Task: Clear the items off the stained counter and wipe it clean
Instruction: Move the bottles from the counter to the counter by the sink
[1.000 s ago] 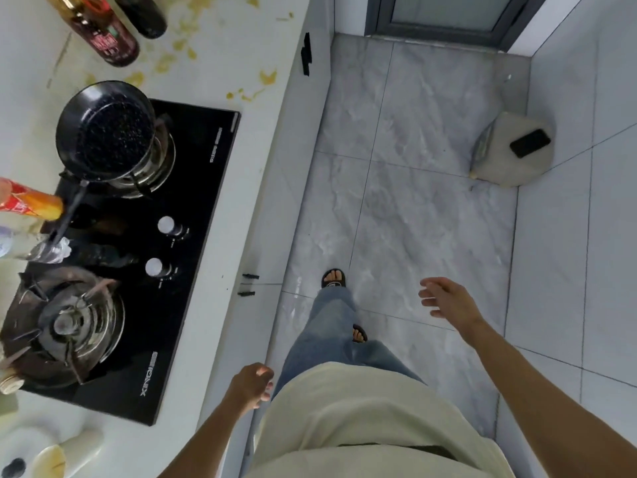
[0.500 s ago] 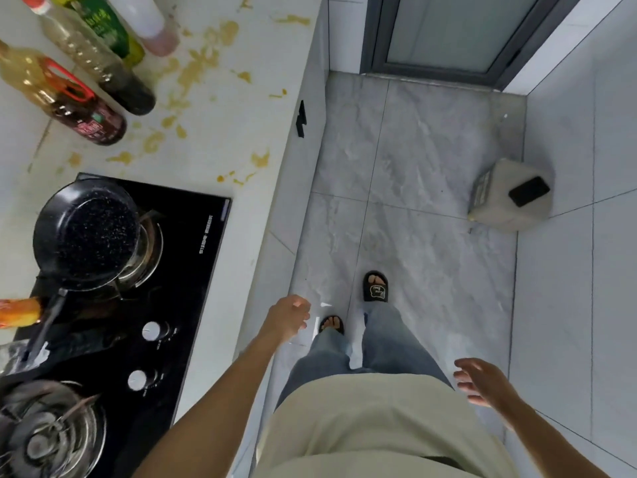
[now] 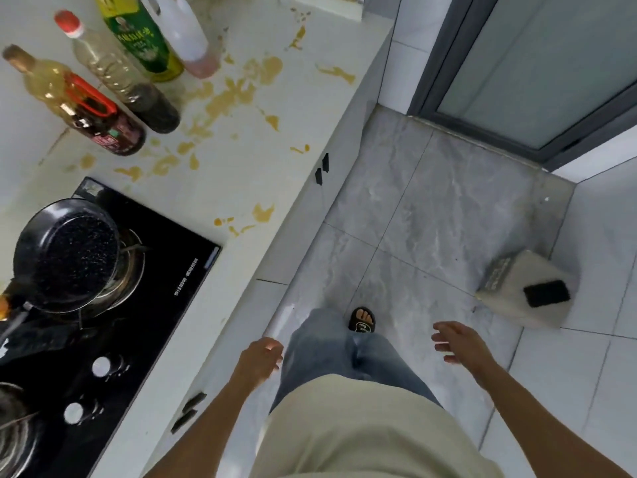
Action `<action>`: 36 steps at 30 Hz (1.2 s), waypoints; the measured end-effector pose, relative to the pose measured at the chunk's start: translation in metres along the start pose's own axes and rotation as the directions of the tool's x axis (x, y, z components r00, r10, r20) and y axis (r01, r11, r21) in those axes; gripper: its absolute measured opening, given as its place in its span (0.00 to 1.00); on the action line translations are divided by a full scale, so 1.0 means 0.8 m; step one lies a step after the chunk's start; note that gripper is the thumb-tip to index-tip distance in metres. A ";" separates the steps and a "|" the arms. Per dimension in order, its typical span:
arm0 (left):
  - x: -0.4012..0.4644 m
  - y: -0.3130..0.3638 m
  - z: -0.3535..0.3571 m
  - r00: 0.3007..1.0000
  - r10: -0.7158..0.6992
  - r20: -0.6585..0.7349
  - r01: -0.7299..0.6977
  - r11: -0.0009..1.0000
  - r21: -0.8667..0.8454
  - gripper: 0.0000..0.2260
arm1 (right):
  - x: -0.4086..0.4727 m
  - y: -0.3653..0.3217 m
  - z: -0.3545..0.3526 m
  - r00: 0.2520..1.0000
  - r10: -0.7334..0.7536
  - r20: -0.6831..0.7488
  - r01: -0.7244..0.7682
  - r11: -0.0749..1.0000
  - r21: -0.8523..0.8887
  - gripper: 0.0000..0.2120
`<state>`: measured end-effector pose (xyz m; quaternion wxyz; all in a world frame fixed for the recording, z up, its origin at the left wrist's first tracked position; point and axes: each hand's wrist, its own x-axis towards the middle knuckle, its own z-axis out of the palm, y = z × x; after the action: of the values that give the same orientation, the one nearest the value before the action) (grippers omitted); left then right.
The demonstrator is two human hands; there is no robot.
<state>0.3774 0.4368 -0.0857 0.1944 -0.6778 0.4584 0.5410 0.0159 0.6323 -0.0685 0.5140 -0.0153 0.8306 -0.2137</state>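
Four bottles (image 3: 113, 84) now stand in full view at the far left of the stained counter (image 3: 241, 160), as the person has stepped closer. Left hand (image 3: 260, 360) loosely curled, right hand (image 3: 458, 343) spread, both empty. Yellow smears streak glossy white stone beside black glass hob (image 3: 138, 305).

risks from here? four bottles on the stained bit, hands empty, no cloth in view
1. The four bottles stand packed close; grabbing one could tip a neighbour, adding to the yellow stains.
2. The pan sits on the stove beside the stained counter; a wide wipe might knock it.
3. Both the left hand and right hand are empty, so wiping may stall.
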 end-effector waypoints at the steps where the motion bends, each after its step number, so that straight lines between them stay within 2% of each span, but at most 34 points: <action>1: 0.001 -0.007 0.000 0.999 -0.033 0.002 0.033 0.999 -0.040 0.07 | 0.013 -0.025 -0.004 0.999 -0.035 0.015 0.035 0.999 -0.022 0.14; 6: 0.011 -0.025 0.000 0.971 -0.235 0.038 0.238 0.952 -0.191 0.06 | 0.061 -0.149 -0.008 0.986 -0.145 0.080 0.152 0.985 -0.080 0.11; 9: 0.024 -0.009 -0.002 0.965 -0.257 0.058 0.263 0.939 -0.221 0.06 | 0.080 -0.211 0.001 0.967 -0.206 0.147 0.225 0.967 -0.120 0.10; 12: 0.042 0.026 -0.020 0.978 -0.201 0.060 0.209 0.954 -0.217 0.05 | 0.092 -0.255 0.007 0.959 -0.227 0.172 0.256 0.952 -0.167 0.10; 16: 0.057 0.093 -0.054 0.992 -0.115 0.051 0.126 0.930 -0.346 0.06 | 0.104 -0.285 0.008 0.958 -0.207 0.200 0.256 0.930 -0.264 0.11; 18: 0.064 0.129 -0.068 0.999 -0.044 0.001 0.042 0.942 -0.334 0.06 | 0.112 -0.288 0.005 0.963 -0.171 0.208 0.230 0.923 -0.308 0.11; 22: 0.071 0.195 -0.089 0.995 0.102 -0.006 -0.098 0.939 -0.329 0.07 | 0.135 -0.295 -0.010 0.977 -0.070 0.201 0.147 0.905 -0.398 0.10; 26: 0.077 0.229 -0.098 0.986 0.159 -0.048 -0.166 0.926 -0.338 0.08 | 0.160 -0.315 -0.028 0.981 0.017 0.193 0.082 0.865 -0.494 0.09; 31: 0.077 0.236 -0.093 0.991 0.065 -0.114 -0.104 0.917 -0.385 0.10 | 0.195 -0.396 -0.028 0.969 -0.016 0.247 0.155 0.818 -0.554 0.10; 36: 0.062 0.217 -0.062 0.979 -0.143 -0.143 0.037 0.821 -0.569 0.10 | 0.208 -0.513 0.015 0.893 -0.171 0.415 0.405 0.706 -0.581 0.09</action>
<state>0.2608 0.2910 -0.0739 -0.0309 -0.7716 0.2612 0.5792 -0.1321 0.2143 -0.0621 0.5670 -0.3608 0.7404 0.0167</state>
